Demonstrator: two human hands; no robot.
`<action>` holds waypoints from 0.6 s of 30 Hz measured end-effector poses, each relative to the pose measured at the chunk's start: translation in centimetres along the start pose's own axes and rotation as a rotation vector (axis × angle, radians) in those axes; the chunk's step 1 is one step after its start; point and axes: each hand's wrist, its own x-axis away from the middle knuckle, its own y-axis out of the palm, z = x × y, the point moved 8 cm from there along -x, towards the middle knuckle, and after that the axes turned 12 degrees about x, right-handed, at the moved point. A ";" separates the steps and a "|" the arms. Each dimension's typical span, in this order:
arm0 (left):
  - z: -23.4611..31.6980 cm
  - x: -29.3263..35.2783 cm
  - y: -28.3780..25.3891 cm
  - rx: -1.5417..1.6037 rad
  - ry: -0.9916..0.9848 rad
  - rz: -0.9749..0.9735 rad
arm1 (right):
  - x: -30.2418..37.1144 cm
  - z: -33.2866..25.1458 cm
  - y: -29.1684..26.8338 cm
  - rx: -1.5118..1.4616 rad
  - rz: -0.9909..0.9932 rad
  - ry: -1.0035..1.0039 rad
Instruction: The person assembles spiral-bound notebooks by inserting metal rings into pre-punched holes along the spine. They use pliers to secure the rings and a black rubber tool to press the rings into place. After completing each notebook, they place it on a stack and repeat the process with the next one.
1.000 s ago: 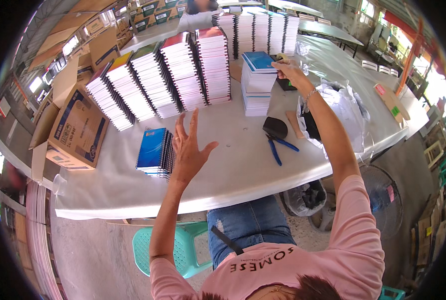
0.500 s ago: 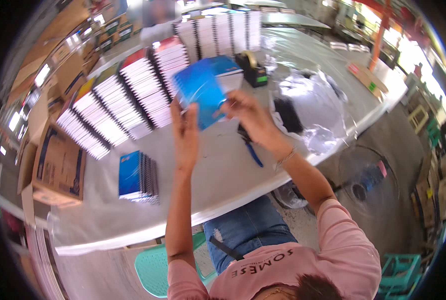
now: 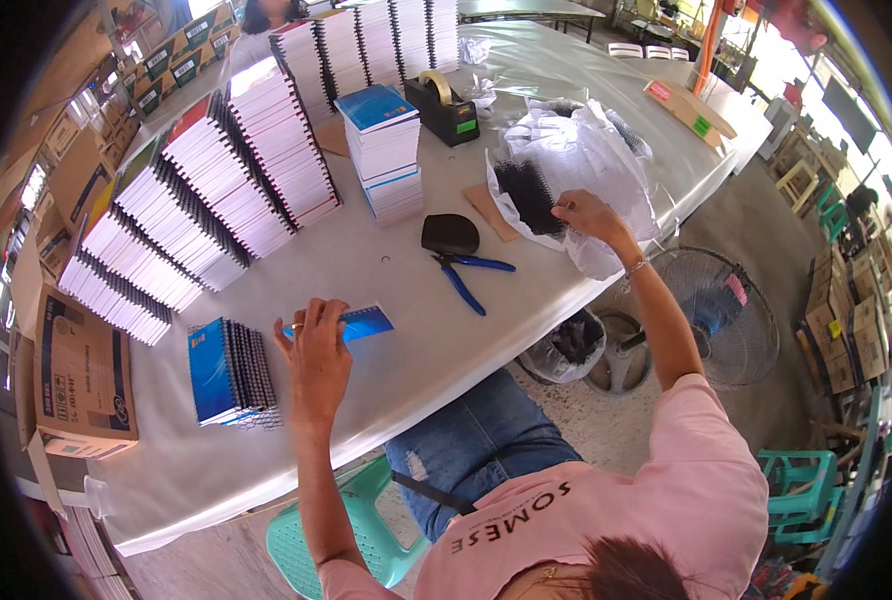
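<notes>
Here's my view from afar: the left hand (image 3: 318, 358) has its fingers bent over the blue booklet (image 3: 370, 323), gripping it near the table's (image 3: 416, 350) front edge. Whether the booklet's lower side touches the tabletop, I can't tell.

Over on the right, I've got the right hand (image 3: 596, 216) at the white bag (image 3: 578, 140), fingertips drawn together against the black coils (image 3: 526, 195). Has it caught one? I can't tell from here.

Just left of the left hand I see the bound stack (image 3: 212, 368), blue covers up. Beyond the booklet stands the loose stack (image 3: 378, 150), with the tape dispenser (image 3: 444, 112) just beside it. Between the hands lie the pliers (image 3: 468, 278), blue handles spread, close by a black rounded piece (image 3: 450, 234). Tall piles (image 3: 221, 190) of bound books line the far left, and the carton (image 3: 86, 365) sits at the left end.
</notes>
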 end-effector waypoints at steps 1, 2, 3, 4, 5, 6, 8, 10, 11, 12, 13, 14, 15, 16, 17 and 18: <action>-0.4 0.5 0.2 -0.021 -0.015 0.036 | 0.5 -1.6 -0.1 0.016 -0.022 0.037; -0.8 0.9 0.4 -0.041 -0.029 0.072 | 1.3 -3.2 -0.2 0.033 -0.045 0.075; -0.8 1.0 0.7 -0.050 -0.032 0.108 | 2.3 -4.0 -0.7 0.059 -0.060 0.124; -0.8 1.0 1.0 -0.043 -0.037 0.133 | 2.6 -3.7 -0.6 0.065 -0.028 0.107; -0.8 1.0 1.2 -0.038 -0.042 0.158 | 2.8 -3.2 -0.5 0.070 0.003 0.088; -0.7 0.9 1.4 -0.030 -0.048 0.184 | 3.0 -3.2 -0.7 0.077 0.035 0.069; -0.1 0.8 1.5 0.033 -0.044 0.253 | 3.4 -3.2 -1.7 0.010 0.180 0.080; 0.0 1.0 1.6 0.083 -0.058 0.320 | 3.8 -4.0 -2.9 -0.106 0.285 0.043; -0.2 0.8 1.9 0.105 -0.071 0.353 | 3.7 -4.4 -3.8 -0.186 0.320 0.003; -0.5 0.8 1.9 0.119 -0.093 0.386 | 3.7 -5.2 -4.4 -0.272 0.347 -0.042; -0.5 0.7 2.0 0.115 -0.090 0.419 | 3.6 -6.5 -4.3 -0.411 0.323 -0.120; -0.4 0.6 2.2 0.111 -0.087 0.451 | 3.7 -7.8 -4.3 -0.551 0.296 -0.197; -0.4 0.6 2.1 0.102 -0.084 0.484 | 3.9 -9.5 -4.6 -0.695 0.265 -0.273; -0.7 0.9 2.0 0.083 -0.112 0.484 | 4.8 -12.5 -4.8 -0.814 0.198 -0.228; -0.8 0.8 2.1 0.077 -0.130 0.487 | 5.2 -14.2 -4.7 -0.889 0.151 -0.247; -0.7 0.6 2.2 0.076 -0.140 0.488 | 5.4 -15.2 -4.7 -0.961 0.110 -0.259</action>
